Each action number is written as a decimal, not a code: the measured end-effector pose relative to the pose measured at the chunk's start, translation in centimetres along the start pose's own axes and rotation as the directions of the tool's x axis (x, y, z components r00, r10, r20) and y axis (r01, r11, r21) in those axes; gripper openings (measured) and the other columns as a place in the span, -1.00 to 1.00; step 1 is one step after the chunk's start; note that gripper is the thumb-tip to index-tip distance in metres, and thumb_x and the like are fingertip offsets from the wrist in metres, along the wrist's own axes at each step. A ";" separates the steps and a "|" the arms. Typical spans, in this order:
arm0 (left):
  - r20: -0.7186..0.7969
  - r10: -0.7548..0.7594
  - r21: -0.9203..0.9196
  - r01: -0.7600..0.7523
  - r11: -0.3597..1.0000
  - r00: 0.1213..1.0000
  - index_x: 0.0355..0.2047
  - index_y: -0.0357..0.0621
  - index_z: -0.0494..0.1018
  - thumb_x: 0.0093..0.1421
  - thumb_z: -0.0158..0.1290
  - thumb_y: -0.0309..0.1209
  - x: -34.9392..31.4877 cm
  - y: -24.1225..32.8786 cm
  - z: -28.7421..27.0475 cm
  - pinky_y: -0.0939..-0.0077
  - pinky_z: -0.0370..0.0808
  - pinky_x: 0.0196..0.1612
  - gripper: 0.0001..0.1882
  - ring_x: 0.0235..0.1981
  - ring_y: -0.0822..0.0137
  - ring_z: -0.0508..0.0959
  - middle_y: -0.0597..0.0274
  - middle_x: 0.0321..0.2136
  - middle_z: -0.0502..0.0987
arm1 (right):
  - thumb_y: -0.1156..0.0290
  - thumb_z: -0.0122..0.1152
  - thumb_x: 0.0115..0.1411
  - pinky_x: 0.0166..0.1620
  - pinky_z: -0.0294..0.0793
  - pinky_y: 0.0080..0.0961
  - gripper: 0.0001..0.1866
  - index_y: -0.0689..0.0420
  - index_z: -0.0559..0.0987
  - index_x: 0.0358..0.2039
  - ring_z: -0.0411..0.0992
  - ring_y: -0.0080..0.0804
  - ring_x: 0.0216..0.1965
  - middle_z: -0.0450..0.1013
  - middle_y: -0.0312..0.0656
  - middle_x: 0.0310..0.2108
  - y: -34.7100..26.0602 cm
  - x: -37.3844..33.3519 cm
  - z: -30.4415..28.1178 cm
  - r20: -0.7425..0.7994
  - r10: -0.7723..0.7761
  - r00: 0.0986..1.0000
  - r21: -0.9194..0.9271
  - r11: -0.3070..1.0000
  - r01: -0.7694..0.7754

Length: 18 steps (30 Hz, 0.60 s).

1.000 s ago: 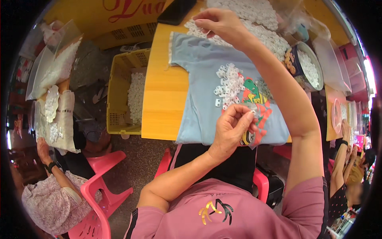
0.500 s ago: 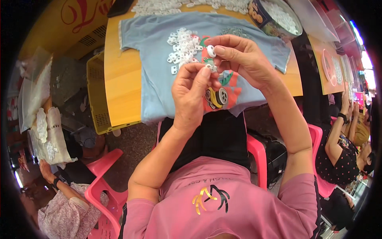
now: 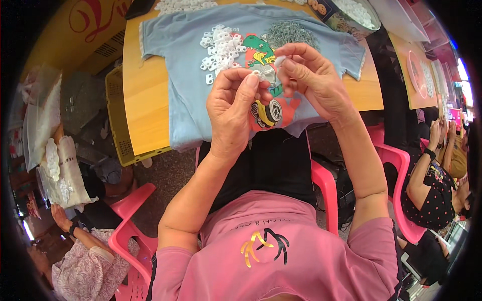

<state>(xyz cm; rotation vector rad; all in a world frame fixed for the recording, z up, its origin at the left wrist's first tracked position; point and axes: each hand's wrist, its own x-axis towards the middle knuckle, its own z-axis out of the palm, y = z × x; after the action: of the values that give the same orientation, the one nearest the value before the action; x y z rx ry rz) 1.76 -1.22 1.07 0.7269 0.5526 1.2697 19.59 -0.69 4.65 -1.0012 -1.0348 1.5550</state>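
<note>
My left hand point(image 3: 232, 108) pinches a small white plastic piece point(image 3: 257, 74) between thumb and fingertips. Close by on the right, my right hand point(image 3: 319, 83) grips another small white piece point(image 3: 279, 61), partly hidden by its fingers. Both hands are above a light blue T-shirt point(image 3: 191, 95) with a green dinosaur and car print point(image 3: 271, 113), spread over the table. On the shirt, just beyond my left hand, lies a pile of white plastic pieces point(image 3: 219, 47) with holes. A heap of thin grey metal pieces point(image 3: 292, 35) lies beyond my right hand.
A round tin point(image 3: 334, 17) of white pieces stands at the table's far right. More white pieces point(image 3: 183, 5) lie at the far edge. A yellow crate point(image 3: 120, 143) is left of the wooden table point(image 3: 140, 95). Pink chairs and other people are on both sides.
My right hand has drawn its white piece slightly to the right, away from my left hand. The view has shifted a little, and more of the grey metal heap and dinosaur print shows.
</note>
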 end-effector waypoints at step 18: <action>0.037 -0.024 0.048 0.022 0.999 0.999 -0.21 -0.24 0.38 0.30 0.05 -0.43 0.0 0.1 -0.3 0.61 0.51 -0.29 -0.85 -0.40 0.47 0.56 0.18 -0.36 0.56 | 0.44 0.20 0.24 -0.29 0.55 -0.55 -0.74 0.24 0.51 -0.08 0.47 -0.53 -0.32 0.49 -0.20 -0.23 0.8 -1.7 0.3 -0.073 0.019 0.997 -0.026 0.999 -0.020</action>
<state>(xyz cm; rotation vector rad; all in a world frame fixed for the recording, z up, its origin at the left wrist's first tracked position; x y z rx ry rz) 1.51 -1.14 0.95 0.7804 0.5605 1.2224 19.41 -2.53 4.21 -1.0816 -0.9999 1.5126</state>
